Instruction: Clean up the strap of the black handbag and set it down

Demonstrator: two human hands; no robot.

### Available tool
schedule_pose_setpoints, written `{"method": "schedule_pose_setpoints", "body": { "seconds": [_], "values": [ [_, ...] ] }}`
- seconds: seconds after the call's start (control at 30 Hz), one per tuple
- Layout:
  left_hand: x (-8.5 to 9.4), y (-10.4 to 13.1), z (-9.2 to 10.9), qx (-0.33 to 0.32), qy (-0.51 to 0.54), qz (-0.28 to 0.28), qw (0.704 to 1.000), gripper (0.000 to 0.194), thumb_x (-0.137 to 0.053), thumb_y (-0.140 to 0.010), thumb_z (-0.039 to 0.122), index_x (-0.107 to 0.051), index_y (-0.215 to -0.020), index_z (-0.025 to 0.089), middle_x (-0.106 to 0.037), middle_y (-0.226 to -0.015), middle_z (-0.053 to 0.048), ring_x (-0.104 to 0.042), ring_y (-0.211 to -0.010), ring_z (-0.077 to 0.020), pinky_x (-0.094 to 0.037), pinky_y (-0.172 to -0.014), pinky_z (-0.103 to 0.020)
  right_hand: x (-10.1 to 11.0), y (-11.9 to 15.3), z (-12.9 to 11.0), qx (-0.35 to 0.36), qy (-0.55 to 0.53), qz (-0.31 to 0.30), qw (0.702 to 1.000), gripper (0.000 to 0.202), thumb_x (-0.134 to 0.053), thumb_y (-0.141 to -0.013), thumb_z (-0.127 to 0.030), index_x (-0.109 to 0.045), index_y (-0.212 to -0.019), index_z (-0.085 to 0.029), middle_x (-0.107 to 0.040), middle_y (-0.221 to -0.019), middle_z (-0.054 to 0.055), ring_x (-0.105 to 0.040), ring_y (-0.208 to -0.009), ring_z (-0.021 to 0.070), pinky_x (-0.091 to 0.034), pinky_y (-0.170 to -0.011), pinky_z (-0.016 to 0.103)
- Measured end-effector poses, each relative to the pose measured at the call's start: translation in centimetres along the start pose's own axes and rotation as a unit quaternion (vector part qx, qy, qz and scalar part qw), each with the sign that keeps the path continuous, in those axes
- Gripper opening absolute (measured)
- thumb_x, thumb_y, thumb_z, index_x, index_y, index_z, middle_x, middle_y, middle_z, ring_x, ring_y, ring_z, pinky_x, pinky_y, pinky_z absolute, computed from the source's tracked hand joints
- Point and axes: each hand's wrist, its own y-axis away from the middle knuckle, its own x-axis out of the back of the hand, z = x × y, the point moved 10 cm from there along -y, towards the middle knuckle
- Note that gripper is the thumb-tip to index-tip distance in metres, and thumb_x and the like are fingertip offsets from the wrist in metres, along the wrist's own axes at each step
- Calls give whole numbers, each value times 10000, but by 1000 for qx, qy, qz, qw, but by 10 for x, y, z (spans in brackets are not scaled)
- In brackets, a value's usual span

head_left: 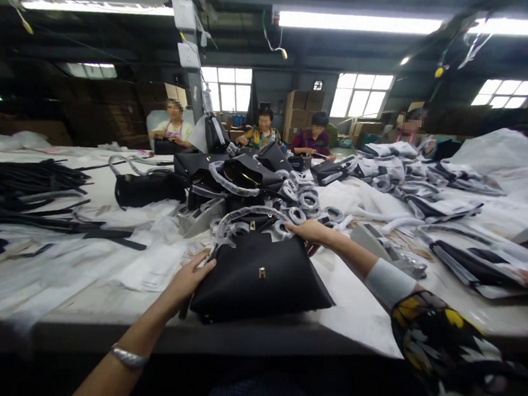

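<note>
big long desk (365, 311) covered in white wrapping paper, running off toward a few people sitting at the far end. middle of it is a heap of black handbags (242, 177) with handles wound in white foam wrap, all loops and curls. off to the left there's a pile of flat black straps (25, 183), matte and thin.

closest to the edge sits a black handbag (261, 278), smooth leather look, trapezoid shape with a flap and a little gold clasp in the middle. it's standing with its wide base toward the near edge, long axis running left to right, handle end pointing away toward the heap.

left hand (190, 278) comes in from below, arm stretched forward, silver bangle at the wrist, fingers curled loosely against the bag's left side. right hand (310, 231) reaches across from the right in a floral sleeve with a white cuff, palm down at the bag's top by the wrapped handle (244, 218); can't tell if those fingers are actually gripping.
</note>
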Motion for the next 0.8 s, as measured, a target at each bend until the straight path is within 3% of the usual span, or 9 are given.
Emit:
{"method": "schedule_pose_setpoints", "body": {
  "seconds": [0.07,0.13,0.23,0.3,0.4,0.5,0.6,0.7,0.8],
  "values": [
    [13,6,7,-21,-46,47,998,540,-674,-812,485,-643,-1251,173,-619,-1340,-130,-518,-1297,-356,-348,-1126,-492,-1,20,1,3,30,-8,1000,407,-683,-838,-527,-741,-858,-125,-736,-841,165,-701,-916,334,-541,-843,445],
    [16,24,32,-108,-118,70,985,498,-594,-888,488,-605,-1311,226,-584,-1392,-89,-502,-1322,-311,-327,-1151,-453,-2,48,-9,57,57,-24,996,376,-606,-907,-494,-733,-1067,-178,-716,-1130,144,-628,-1138,325,-464,-997,440],
    [-22,63,78,-308,-261,-19,915,544,-580,-912,520,-521,-1398,283,-559,-1426,-61,-507,-1326,-262,-367,-1139,-404,-26,103,-39,243,109,-119,956,518,-597,-917,-510,-579,-1365,-250,-575,-1404,79,-504,-1315,285,-320,-1147,431],
    [-55,82,87,-397,-348,-86,845,704,-684,-848,505,-427,-1466,286,-474,-1500,-77,-440,-1381,-282,-362,-1146,-446,-49,133,-46,342,160,-176,909,735,-662,-865,-541,-425,-1491,-236,-460,-1505,101,-409,-1392,305,-208,-1199,493],
    [-86,78,72,-440,-439,-121,774,856,-783,-787,378,-332,-1511,304,-376,-1561,-96,-366,-1423,-322,-376,-1125,-521,-77,143,-28,373,226,-200,877,878,-731,-827,-418,-279,-1557,-237,-289,-1596,111,-255,-1466,335,-152,-1202,560],
    [-100,66,41,-450,-466,-135,749,721,-667,-877,180,-344,-1500,345,-439,-1525,-74,-445,-1377,-284,-411,-1105,-494,-105,139,0,363,263,-226,865,704,-559,-909,-164,-296,-1547,-301,-304,-1596,41,-238,-1474,311,-218,-1186,559],
    [-106,69,14,-451,-457,-158,750,649,-495,-923,61,-365,-1491,345,-493,-1487,-52,-483,-1350,-236,-437,-1091,-441,-127,143,25,355,258,-266,858,698,-421,-904,-44,-318,-1536,-322,-336,-1583,17,-264,-1468,289,-243,-1180,556],
    [-111,79,2,-411,-449,-191,770,666,-541,-932,178,-289,-1526,342,-365,-1568,-83,-371,-1424,-282,-406,-1111,-495,-135,147,39,345,228,-283,865,774,-445,-850,-37,-285,-1547,-334,-266,-1611,20,-218,-1485,271,-204,-1195,549],
    [-118,89,10,-393,-453,-194,776,778,-649,-889,321,-222,-1535,399,-240,-1615,-119,-293,-1449,-367,-363,-1102,-601,-135,149,37,334,202,-303,869,840,-483,-785,-42,-282,-1548,-331,-221,-1625,18,-160,-1500,255,-143,-1211,532]
  ]
}}
